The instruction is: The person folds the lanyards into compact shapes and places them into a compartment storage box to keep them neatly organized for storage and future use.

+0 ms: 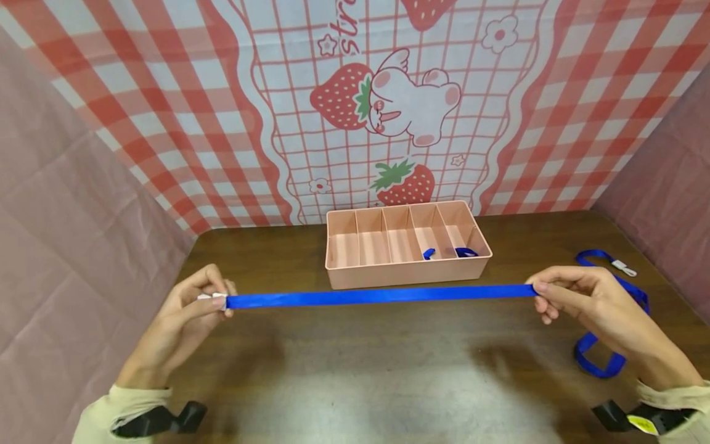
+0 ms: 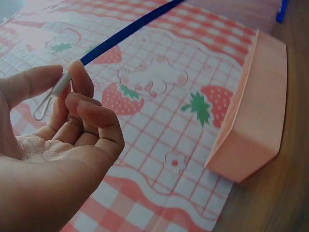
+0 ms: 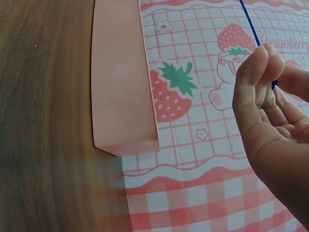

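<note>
A blue lanyard [image 1: 383,296] is stretched taut and level between the two hands, in front of the pink box. At its left end, my left hand [image 1: 194,308] pinches the white clip [image 2: 61,84] between thumb and forefinger; a thin loop hangs from the clip in the left wrist view. My right hand [image 1: 582,302] pinches the strap's other end between thumb and fingers. In the right wrist view the strap [image 3: 250,21] runs up from those fingertips. The remaining fingers of both hands are bent and hold nothing else.
A pink divided box [image 1: 410,271] stands at the table's back; its two right compartments hold blue strap pieces [image 1: 466,252]. Another blue lanyard [image 1: 599,370] with a white clip [image 1: 624,267] lies on the wooden table [image 1: 377,382], partly behind my right hand. A strawberry-print cloth [image 1: 288,92] hangs behind.
</note>
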`<state>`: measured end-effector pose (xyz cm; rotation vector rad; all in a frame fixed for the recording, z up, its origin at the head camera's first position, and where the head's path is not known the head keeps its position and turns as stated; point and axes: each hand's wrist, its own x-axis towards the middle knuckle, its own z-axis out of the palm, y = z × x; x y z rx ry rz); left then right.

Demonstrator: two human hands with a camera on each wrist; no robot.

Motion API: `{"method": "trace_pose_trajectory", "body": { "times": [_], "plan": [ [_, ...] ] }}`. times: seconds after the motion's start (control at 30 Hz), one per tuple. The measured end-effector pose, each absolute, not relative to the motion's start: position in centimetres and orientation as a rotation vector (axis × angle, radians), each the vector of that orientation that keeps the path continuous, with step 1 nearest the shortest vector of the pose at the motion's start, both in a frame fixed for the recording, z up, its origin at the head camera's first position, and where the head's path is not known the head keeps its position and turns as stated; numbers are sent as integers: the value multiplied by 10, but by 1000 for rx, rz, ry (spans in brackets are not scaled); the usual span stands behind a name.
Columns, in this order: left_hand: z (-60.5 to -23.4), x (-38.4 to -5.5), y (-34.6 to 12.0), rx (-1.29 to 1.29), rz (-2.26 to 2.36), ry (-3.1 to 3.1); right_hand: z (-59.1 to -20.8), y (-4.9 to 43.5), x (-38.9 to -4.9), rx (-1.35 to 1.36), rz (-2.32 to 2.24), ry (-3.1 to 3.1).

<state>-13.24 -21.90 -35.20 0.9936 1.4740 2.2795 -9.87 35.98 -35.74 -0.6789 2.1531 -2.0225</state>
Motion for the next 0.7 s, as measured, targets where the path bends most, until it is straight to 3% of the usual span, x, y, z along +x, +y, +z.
{"method": "trace_pose_trajectory", "body": {
  "times": [0.27,0.7],
  "plan": [
    [-353,-132,-215,970,2372,1184,-356,354,-99,-637,-2021,2136],
    [-348,-123,-221,1238,2348,1055,-358,350,-98,-588,-1920,2217]
  ]
}}
